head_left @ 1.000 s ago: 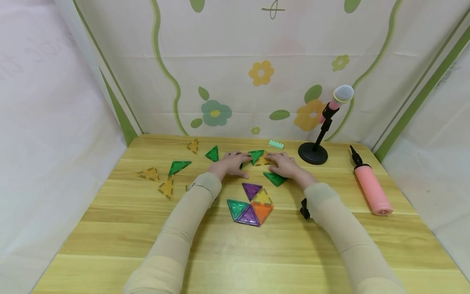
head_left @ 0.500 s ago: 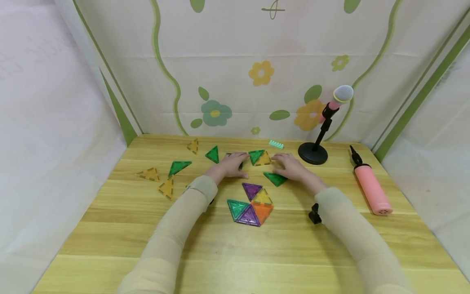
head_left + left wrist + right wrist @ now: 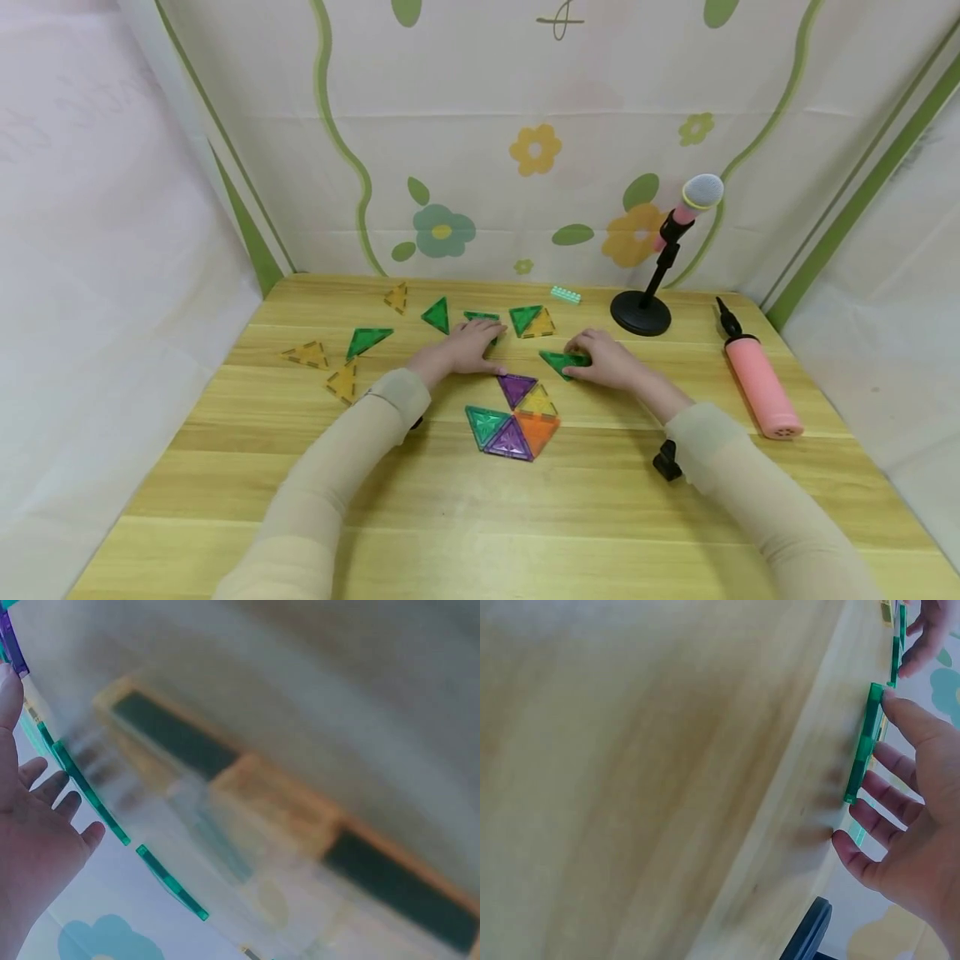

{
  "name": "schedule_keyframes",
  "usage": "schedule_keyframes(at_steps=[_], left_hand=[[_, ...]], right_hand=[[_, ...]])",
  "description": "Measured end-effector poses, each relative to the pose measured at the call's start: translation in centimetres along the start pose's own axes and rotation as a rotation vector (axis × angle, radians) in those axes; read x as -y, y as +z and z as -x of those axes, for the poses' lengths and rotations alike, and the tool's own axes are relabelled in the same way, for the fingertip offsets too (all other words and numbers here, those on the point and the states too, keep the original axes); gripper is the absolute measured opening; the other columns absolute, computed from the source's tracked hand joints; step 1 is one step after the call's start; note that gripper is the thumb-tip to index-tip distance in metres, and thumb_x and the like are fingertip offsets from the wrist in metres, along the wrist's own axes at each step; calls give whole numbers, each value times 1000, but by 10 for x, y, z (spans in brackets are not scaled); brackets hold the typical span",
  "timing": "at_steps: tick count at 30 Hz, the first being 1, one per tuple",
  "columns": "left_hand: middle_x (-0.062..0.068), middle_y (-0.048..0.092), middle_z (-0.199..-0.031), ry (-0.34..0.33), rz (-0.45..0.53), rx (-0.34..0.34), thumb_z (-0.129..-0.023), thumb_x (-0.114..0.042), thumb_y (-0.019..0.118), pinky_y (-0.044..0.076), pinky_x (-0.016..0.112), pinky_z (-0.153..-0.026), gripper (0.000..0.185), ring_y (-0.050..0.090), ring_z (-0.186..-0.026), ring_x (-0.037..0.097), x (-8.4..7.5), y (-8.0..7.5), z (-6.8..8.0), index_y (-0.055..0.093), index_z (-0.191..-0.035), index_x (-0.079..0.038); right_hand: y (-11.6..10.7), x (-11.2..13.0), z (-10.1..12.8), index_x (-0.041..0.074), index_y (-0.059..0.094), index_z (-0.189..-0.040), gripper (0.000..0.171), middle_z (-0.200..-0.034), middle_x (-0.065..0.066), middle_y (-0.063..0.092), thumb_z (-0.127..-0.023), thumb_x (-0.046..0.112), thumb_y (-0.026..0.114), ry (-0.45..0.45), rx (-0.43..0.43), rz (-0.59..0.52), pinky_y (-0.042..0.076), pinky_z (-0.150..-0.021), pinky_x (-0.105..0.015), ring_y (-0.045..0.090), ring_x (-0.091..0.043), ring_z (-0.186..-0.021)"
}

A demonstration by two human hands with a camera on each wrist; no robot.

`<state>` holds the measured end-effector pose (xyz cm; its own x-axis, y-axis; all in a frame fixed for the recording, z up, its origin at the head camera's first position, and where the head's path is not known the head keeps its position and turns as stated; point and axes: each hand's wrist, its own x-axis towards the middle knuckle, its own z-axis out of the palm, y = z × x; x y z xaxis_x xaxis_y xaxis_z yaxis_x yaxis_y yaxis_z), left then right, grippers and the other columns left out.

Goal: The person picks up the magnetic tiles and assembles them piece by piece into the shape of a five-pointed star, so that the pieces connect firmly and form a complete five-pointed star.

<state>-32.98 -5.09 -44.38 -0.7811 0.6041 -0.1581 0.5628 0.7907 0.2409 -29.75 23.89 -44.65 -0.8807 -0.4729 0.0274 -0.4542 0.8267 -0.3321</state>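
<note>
In the head view, my right hand (image 3: 606, 360) pinches a green triangular magnetic tile (image 3: 555, 360) between thumb and fingers. The right wrist view shows the thumb at one corner of that green tile (image 3: 863, 742). My left hand (image 3: 468, 346) rests over another green triangular tile (image 3: 480, 316), which it partly hides; its fingers are loosely spread. Behind and between the hands, a green tile (image 3: 522, 317) and an orange-yellow tile (image 3: 540, 323) lie edge to edge. Nearer me is a partial hexagon of tiles: purple (image 3: 517, 388), yellow (image 3: 537, 402), orange (image 3: 537, 432), purple (image 3: 509, 440), teal (image 3: 485, 423).
Loose green (image 3: 367, 340) and orange-yellow tiles (image 3: 306, 355) lie at the left of the wooden table (image 3: 465, 533). A teal toy brick (image 3: 566, 294) sits at the back. On the right stand a microphone on a black stand (image 3: 641, 312) and lies a pink hand pump (image 3: 761, 387).
My right hand has left the orange-yellow tile, come back toward me and taken hold of the green tile. My left hand has shifted slightly left and toward me.
</note>
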Motion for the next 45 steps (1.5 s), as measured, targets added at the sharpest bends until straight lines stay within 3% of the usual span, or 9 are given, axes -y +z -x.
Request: schedule_keyframes(at_steps=[8, 18, 22, 29, 35, 45], left_hand=[[9, 21, -156, 6, 27, -24, -82, -60, 62, 17, 58, -111, 92, 18, -143, 31, 2, 3, 6, 24, -151, -13], [9, 21, -156, -10, -16, -47, -80, -65, 60, 18, 57, -111, 95, 18, -143, 32, 12, 0, 9, 25, -150, -11], [11, 20, -156, -41, -32, -56, -81, -64, 60, 16, 56, -112, 91, 17, -143, 32, 20, -3, 11, 28, -149, -12], [13, 22, -155, -37, -42, -69, -84, -60, 59, 15, 56, -113, 81, 17, -142, 34, 31, -5, 13, 33, -148, -17], [15, 25, -153, -48, -25, -75, -84, -59, 60, 14, 54, -114, 78, 20, -141, 35, 35, -7, 14, 36, -147, -19], [14, 38, -136, -27, -28, -62, -84, -56, 61, 30, 48, -104, 74, 38, -121, 30, 42, -11, 19, 41, -144, -18]], right_hand=[[7, 5, -2, 9, 66, -114, 40, -111, -10, 59, -85, 37, 69, -31, -17, -4, 43, -87, -46, 51, -29, -103], [14, 23, -15, 14, 67, -116, 38, -109, -8, 55, -87, 38, 68, -33, -32, -7, 43, -86, -43, 50, -26, -101], [16, 28, -20, 14, 67, -116, 37, -106, -9, 55, -86, 37, 68, -69, -38, 10, 42, -84, -43, 49, -27, -98], [20, 36, -29, 11, 66, -113, 36, -113, -11, 61, -86, 35, 70, -108, -50, 17, 40, -95, -47, 53, -29, -105], [21, 44, -33, 11, 66, -111, 35, -106, -7, 60, -86, 35, 70, -115, -63, 13, 43, -91, -44, 52, -26, -101], [18, 34, -24, 9, 68, -110, 35, -106, -9, 59, -82, 29, 75, -136, -109, -42, 45, -86, -43, 53, -26, -99]])
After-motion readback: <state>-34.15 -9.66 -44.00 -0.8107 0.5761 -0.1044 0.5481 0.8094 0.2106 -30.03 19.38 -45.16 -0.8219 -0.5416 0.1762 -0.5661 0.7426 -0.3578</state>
